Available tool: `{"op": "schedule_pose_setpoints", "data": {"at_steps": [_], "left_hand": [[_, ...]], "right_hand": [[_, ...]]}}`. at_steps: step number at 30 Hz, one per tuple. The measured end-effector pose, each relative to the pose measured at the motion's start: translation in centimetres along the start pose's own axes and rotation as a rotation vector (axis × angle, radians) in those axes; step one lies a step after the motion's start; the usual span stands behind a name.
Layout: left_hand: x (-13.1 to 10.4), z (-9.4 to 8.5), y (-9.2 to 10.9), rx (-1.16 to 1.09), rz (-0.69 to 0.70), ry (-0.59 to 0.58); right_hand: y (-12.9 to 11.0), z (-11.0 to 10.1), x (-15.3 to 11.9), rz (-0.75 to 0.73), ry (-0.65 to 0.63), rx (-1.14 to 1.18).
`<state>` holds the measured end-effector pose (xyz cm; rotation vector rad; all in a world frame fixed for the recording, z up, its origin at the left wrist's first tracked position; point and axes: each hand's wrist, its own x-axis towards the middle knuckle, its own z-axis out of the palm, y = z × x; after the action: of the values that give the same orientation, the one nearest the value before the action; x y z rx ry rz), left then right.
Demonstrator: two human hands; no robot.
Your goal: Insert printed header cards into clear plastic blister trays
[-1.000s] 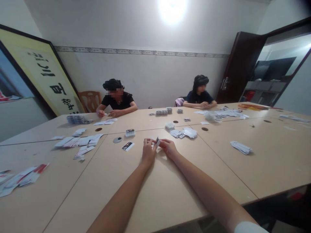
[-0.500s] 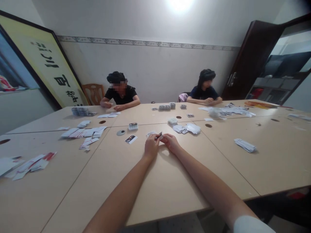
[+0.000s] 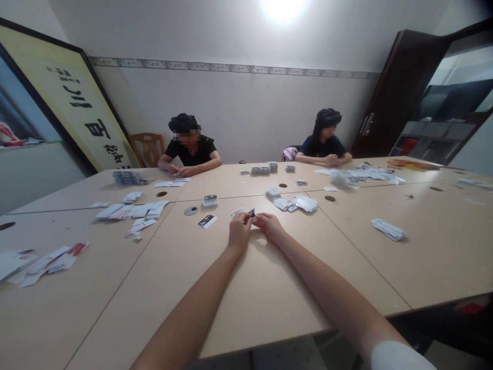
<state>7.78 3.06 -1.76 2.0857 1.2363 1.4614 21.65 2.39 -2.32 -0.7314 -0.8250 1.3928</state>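
My left hand (image 3: 239,232) and my right hand (image 3: 271,227) meet above the middle of the table. Both pinch a small card (image 3: 252,213) with a dark print and a white part; my fingers cover much of it. Just behind my left hand, partly hidden, lies a pale flat piece (image 3: 238,211). To the left, a printed card (image 3: 207,221) lies flat on the wood. Beyond it stands a stack of cards (image 3: 210,201) with a dark top. A pile of white paper pieces (image 3: 296,204) sits behind my right hand.
Across the table (image 3: 185,288) sit two people, one at left (image 3: 190,149) and one at right (image 3: 325,144). White paper strips (image 3: 131,210) spread at left. A bundle of white strips (image 3: 388,230) lies at right. Card stacks (image 3: 264,169) stand at the far side.
The card between my fingers has tilted slightly, showing a bit more of its print. My hands stay in nearly the same place. The left person's hands across the table have shifted a little.
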Motion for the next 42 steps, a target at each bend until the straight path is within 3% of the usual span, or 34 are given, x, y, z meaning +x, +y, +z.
{"op": "schedule_pose_setpoints", "data": {"at_steps": [24, 42], "left_hand": [[0.21, -0.34, -0.05, 0.113, 0.074, -0.091], [0.06, -0.96, 0.07, 0.246, 0.150, -0.157]], "right_hand": [[0.46, -0.13, -0.14, -0.050, 0.028, -0.148], [0.16, 0.40, -0.74, -0.234, 0.018, -0.476]]}}
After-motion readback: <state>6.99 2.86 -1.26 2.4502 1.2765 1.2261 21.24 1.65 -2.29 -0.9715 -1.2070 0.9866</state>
